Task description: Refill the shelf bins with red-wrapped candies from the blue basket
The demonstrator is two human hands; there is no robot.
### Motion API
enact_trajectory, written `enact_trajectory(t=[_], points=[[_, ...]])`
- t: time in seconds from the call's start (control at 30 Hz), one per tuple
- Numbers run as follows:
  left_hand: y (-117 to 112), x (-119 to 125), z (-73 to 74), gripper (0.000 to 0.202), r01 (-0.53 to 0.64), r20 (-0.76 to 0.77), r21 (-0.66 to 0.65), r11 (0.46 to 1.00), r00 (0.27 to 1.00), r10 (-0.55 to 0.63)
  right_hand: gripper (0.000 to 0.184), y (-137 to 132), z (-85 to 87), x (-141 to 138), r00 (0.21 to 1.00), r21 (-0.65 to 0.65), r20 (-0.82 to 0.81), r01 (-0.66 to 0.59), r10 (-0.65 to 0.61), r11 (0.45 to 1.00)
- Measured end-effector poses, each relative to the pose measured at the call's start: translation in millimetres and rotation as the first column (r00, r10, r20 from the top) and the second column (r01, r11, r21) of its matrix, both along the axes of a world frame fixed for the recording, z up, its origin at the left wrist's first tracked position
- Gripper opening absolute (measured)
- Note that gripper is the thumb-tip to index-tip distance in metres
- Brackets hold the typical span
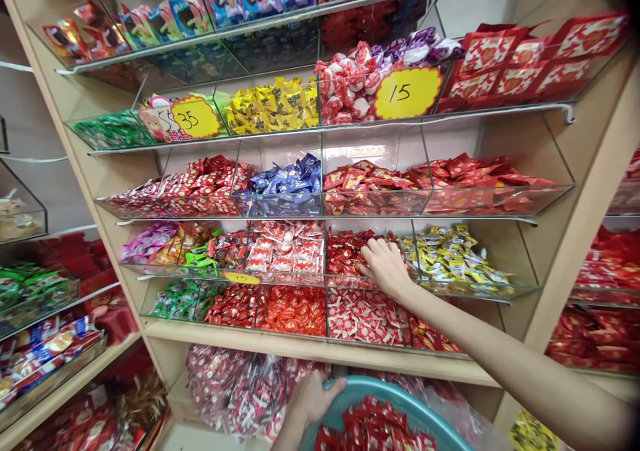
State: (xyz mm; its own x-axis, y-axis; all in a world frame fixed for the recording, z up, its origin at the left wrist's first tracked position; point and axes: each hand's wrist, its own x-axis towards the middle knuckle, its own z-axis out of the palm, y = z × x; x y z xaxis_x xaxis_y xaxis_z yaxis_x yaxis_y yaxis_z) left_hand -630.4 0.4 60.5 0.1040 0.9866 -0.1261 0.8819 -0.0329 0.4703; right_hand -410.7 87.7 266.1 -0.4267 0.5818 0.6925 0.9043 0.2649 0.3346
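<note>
My right hand (384,266) reaches into a clear shelf bin of small red sweet packets (347,251). Its fingers are curled down among the packets; what they pinch is hidden. My left hand (313,398) grips the rim of a teal plastic basket (395,398) at the bottom of the view. The basket holds a heap of red sweet packets (373,431). Next to the red bin on the right is a bin of yellow sweets (457,261).
A wooden shelf unit (320,348) carries several rows of clear bins filled with wrapped sweets. Yellow price tags read 15 (408,92) and 35 (195,118). Bagged sweets (245,388) sit below the lowest shelf. More shelves with sweets stand at the left and right.
</note>
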Motion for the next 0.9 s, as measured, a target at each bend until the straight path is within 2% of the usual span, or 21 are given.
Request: enact_trajectory(t=[0.23, 0.7, 0.8, 0.9], points=[[0.6, -1.4, -2.9, 0.070, -0.006, 0.006, 0.001, 1.000, 1.000, 0.006, 0.011, -0.8, -3.6, -2.2, 0.998, 0.006, -0.051, 0.047, -0.047, 0.999], [2.0, -2.0, -5.8, 0.073, 0.003, 0.024, 0.002, 1.000, 1.000, -0.003, 0.018, -0.7, -0.9, 0.4, 0.994, -0.039, -0.029, 0.103, -0.104, 0.994], [2.4, -1.7, -6.0, 0.074, -0.005, 0.016, -0.004, 1.000, 1.000, 0.005, 0.021, 3.1, 4.5, 0.1, 0.991, -0.060, -0.079, 0.106, -0.111, 0.992], [3.6, -2.0, -7.5, 0.074, -0.006, 0.014, 0.001, 1.000, 1.000, 0.006, 0.025, 6.0, 14.0, -0.6, 0.969, -0.100, -0.211, 0.108, -0.127, 0.989]])
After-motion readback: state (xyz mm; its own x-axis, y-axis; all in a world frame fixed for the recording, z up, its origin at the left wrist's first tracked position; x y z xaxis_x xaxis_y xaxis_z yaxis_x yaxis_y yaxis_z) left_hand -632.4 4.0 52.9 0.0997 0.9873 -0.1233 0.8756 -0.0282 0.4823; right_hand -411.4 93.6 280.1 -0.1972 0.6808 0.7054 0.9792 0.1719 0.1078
